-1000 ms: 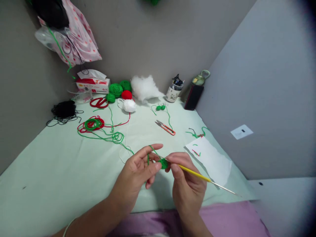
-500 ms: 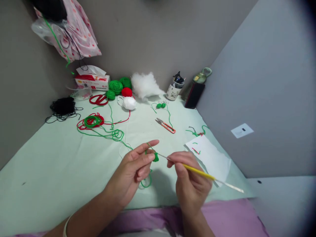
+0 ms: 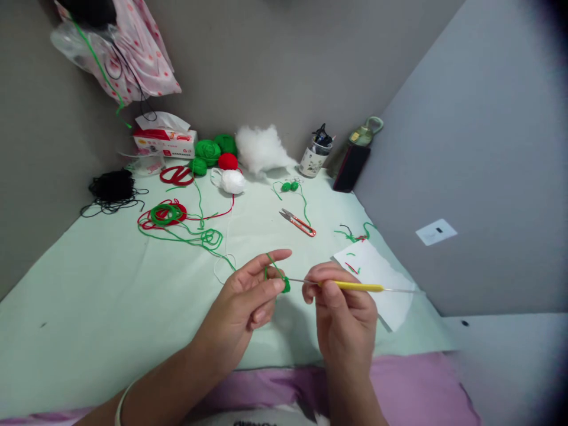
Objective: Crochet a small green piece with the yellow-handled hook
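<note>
My left hand (image 3: pixel 246 302) pinches a small green crochet piece (image 3: pixel 285 285) between thumb and middle finger, with the index finger stretched out and green yarn (image 3: pixel 208 239) looped over it. My right hand (image 3: pixel 341 310) grips a yellow-handled crochet hook (image 3: pixel 355 286), held almost level, its metal tip touching the green piece. Both hands hover over the pale green table (image 3: pixel 110 284) near its front edge. The yarn trails back left to loose green and red coils (image 3: pixel 166 215).
Red thread snips (image 3: pixel 298 222) and a white paper sheet (image 3: pixel 377 281) with yarn scraps lie nearby. At the back stand yarn balls (image 3: pixel 215 151), white stuffing (image 3: pixel 261 148), a tissue box (image 3: pixel 162 142), a cup (image 3: pixel 313 161), a bottle (image 3: pixel 355 157). Black yarn (image 3: pixel 110 188) lies left.
The hook swung from pointing down-right to almost level. My right hand pulled slightly away from the green piece, then came back to it; the loose loop under my left hand is gone.
</note>
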Action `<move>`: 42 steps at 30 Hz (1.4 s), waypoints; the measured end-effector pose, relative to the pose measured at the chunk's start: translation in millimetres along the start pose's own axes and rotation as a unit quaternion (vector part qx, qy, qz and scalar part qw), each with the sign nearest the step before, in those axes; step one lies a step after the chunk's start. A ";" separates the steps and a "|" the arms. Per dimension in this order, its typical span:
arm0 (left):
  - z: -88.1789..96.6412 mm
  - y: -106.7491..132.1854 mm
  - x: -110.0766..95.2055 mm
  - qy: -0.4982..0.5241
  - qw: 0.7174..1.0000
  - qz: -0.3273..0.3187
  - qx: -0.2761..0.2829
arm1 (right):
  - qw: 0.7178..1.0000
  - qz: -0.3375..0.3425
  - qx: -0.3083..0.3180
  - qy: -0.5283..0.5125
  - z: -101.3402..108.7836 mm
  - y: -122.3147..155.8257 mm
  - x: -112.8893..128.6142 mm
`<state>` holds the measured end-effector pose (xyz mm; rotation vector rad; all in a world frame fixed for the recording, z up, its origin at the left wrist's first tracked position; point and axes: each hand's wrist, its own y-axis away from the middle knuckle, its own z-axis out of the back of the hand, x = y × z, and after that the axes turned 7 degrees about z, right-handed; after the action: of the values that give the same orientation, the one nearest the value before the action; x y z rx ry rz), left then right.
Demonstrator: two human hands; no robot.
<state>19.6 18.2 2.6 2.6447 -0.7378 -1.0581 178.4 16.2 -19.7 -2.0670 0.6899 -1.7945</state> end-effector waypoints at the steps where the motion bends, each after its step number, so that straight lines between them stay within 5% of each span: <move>1: -0.4 0.3 1.1 -0.007 1.000 -0.008 -0.002 | 1.000 -0.010 0.009 -0.017 -1.8 0.8 -0.6; 15: -4.7 -1.1 11.6 0.007 1.000 -0.007 -0.016 | 0.980 0.121 0.030 0.154 -11.3 17.9 -3.4; 19: -0.9 -0.8 14.7 -0.047 0.996 -0.065 -0.046 | 0.974 0.132 0.049 0.179 -12.1 18.8 -1.8; 24: 1.6 2.2 14.6 -0.084 0.994 -0.051 -0.045 | 0.975 0.132 0.051 0.174 -10.0 14.2 -2.4; 31: -0.1 2.3 15.1 -0.108 0.992 -0.028 -0.054 | 0.895 0.260 0.121 0.341 5.4 21.2 -8.1; 37: 3.7 -0.6 -1.4 -0.006 0.998 0.068 0.015 | 0.991 0.079 0.022 0.107 9.6 6.8 -1.6; 42: 3.7 2.0 5.1 -0.066 0.998 -0.001 -0.006 | 1.000 -0.008 0.002 -0.007 2.8 4.1 0.3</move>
<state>19.5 13.9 -2.5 2.5856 -0.7510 -1.2435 180.7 12.4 -22.0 -2.0854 0.6684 -1.7871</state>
